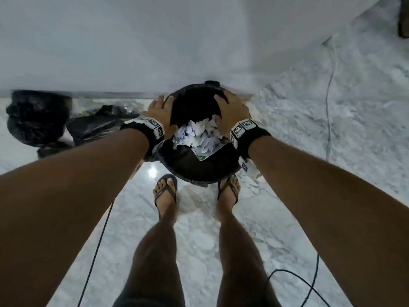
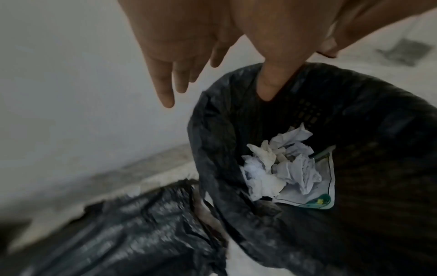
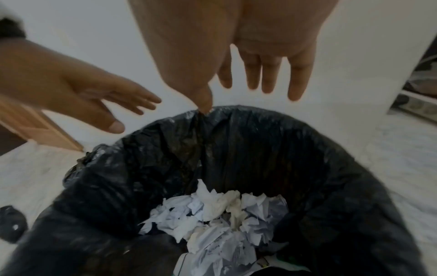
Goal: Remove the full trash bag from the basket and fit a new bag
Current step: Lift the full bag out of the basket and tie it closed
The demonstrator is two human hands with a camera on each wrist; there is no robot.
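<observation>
Nearest, in the head view, two sandalled feet (image 1: pixel 166 191) stand on the marble floor (image 1: pixel 199 240), toes just short of the basket (image 1: pixel 194 171) at 12 o'clock from the person. A black cable (image 1: pixel 95 251) trails across the floor at 7 o'clock.

Next out, the basket holds its black trash bag (image 3: pixel 248 149), whose mouth is folded over the rim. Crumpled paper (image 1: pixel 197 136) fills the lower part of the bag, toward the near side.

Over the rim come the two hands. The left hand (image 1: pixel 160 111) sits at the rim's 9 o'clock edge, fingers straight and spread, the thumb (image 2: pixel 272 82) dipping inside the bag mouth while the fingers stay outside. The right hand (image 1: pixel 230 114) mirrors it at 3 o'clock, fingers straight, thumb tip (image 3: pixel 204 104) at the bag's edge. Neither grip has closed on the plastic; both look spread rather than pinching.

So the bag's folded rim lies directly under both thumbs, one side per hand, equally near. The bag's long axis runs straight down into the basket, so, in my judgement, the coming move is to pinch the rim on both sides and lift straight up.

Farther out, at 9 to 10 o'clock, other black bags (image 1: pixel 37 116) lie on the floor against the white wall (image 1: pixel 132 41).
</observation>
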